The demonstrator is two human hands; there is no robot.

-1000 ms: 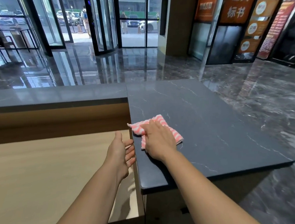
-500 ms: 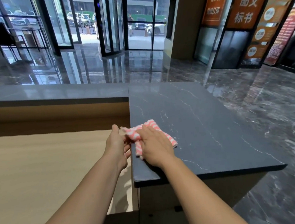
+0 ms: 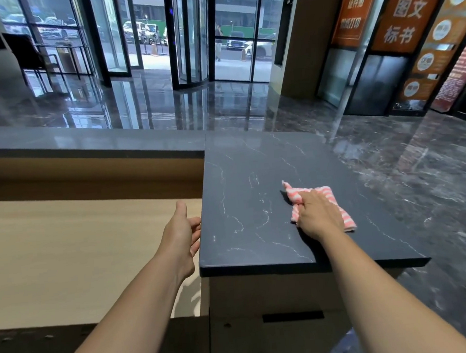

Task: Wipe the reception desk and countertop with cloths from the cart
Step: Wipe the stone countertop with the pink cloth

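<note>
A pink and white striped cloth (image 3: 322,194) lies crumpled on the dark marble countertop (image 3: 256,202), right of its middle. My right hand (image 3: 317,215) presses down on the cloth, its fingers bunching the fabric at the left side. My left hand (image 3: 180,233) hangs open with relaxed fingers beside the countertop's left edge, above the lower beige desk surface (image 3: 65,259). It holds nothing.
A raised dark ledge (image 3: 84,143) runs along the back of the beige desk. The countertop's near edge (image 3: 289,266) overhangs a cabinet front. Glossy dark floor lies to the right, glass doors and orange signs beyond.
My right hand has slid the cloth from the countertop's left edge toward the right. My left hand has stayed by the left edge, apart from the cloth.
</note>
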